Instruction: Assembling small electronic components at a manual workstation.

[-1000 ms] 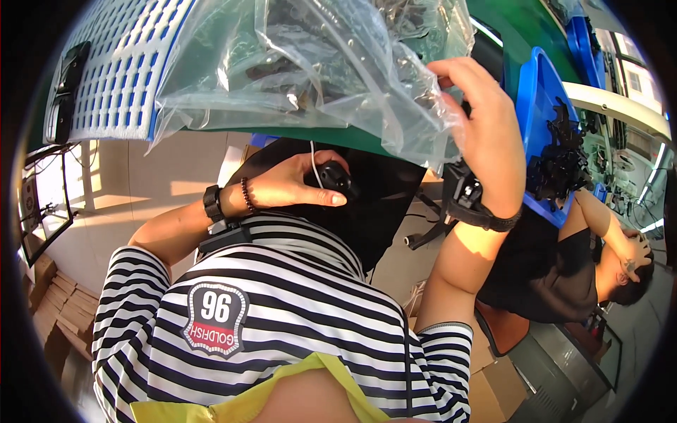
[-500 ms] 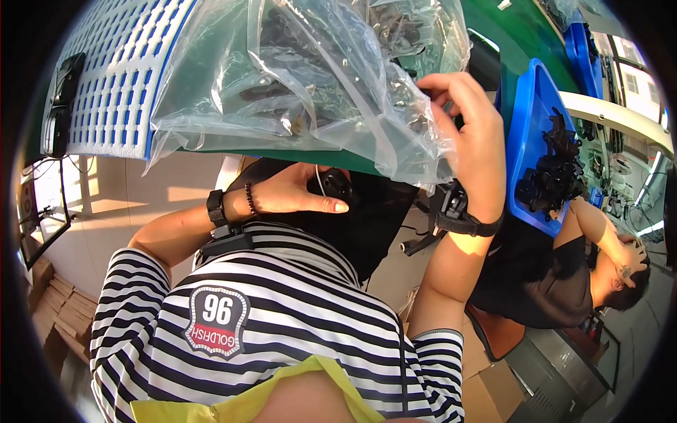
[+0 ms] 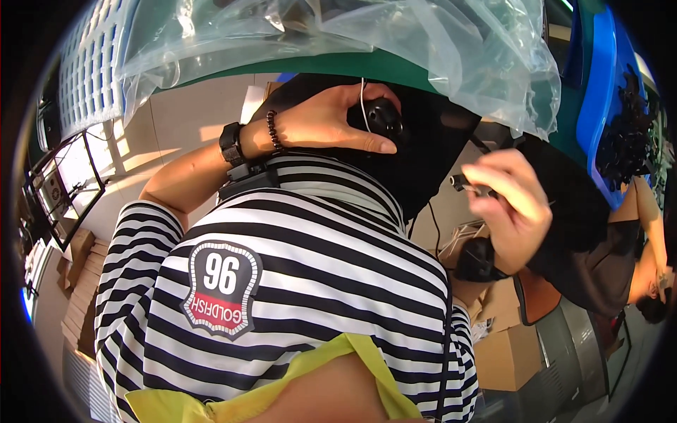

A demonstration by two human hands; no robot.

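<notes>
My left hand (image 3: 324, 121) is closed around a black rounded device (image 3: 383, 118) above my lap. A thin white strip or cord crosses in front of that device. To the right, apart from it, my right hand (image 3: 513, 204) pinches a small black part (image 3: 460, 182) with a round end between thumb and fingers; it is slightly blurred. A large clear plastic bag (image 3: 451, 42) lies on the green table (image 3: 338, 63) and hangs over its front edge. My right hand is nearer to me than the bag's right corner.
A blue bin (image 3: 589, 130) with several black parts (image 3: 626, 134) stands at the right. A pale gridded mat (image 3: 92, 70) lies at the far left. One person in dark clothing sits on the right, and a cardboard box (image 3: 504, 359) is low at my right.
My right hand has left the plastic bag and moved toward me, now with a small black part in its fingers. The view has shifted; my left hand keeps its hold on the device.
</notes>
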